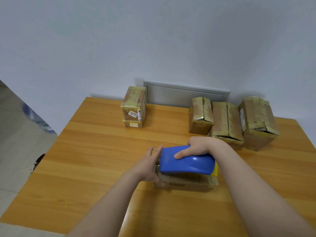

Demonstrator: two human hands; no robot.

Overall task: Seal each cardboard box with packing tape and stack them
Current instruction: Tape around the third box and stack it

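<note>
Lower centre of the frame: a small cardboard box (186,185) flat on the wooden surface (85,168), a barcode printed along its near face. On top of it, a blue tape dispenser (186,162) lying lengthwise along the lid, with a yellowish tape roll (216,168) peeking out at its right end.

Left hand (150,166) laid against the left end of the box, fingers (150,156) straight and pointing up past the nose of the dispenser, thumb low on the near face. Pressing only, nothing gripped.

Right hand (199,147) clamped over the dispenser from the far side, thumb stretched across the blue shell, the other fingers curled out of sight behind it. A firm hold on the dispenser.

Upper centre, near the far edge of the surface: a stack of two boxes (134,108), both banded in yellowed tape, white labels on the near faces, the upper one taller than the lower.

Right of centre, in a row toward the right edge: three more boxes (225,124), side by side and close together, old tape over their tops, centre seams visible.

Behind them, a grey panel (186,94) set low in the pale wall (153,40).
</note>
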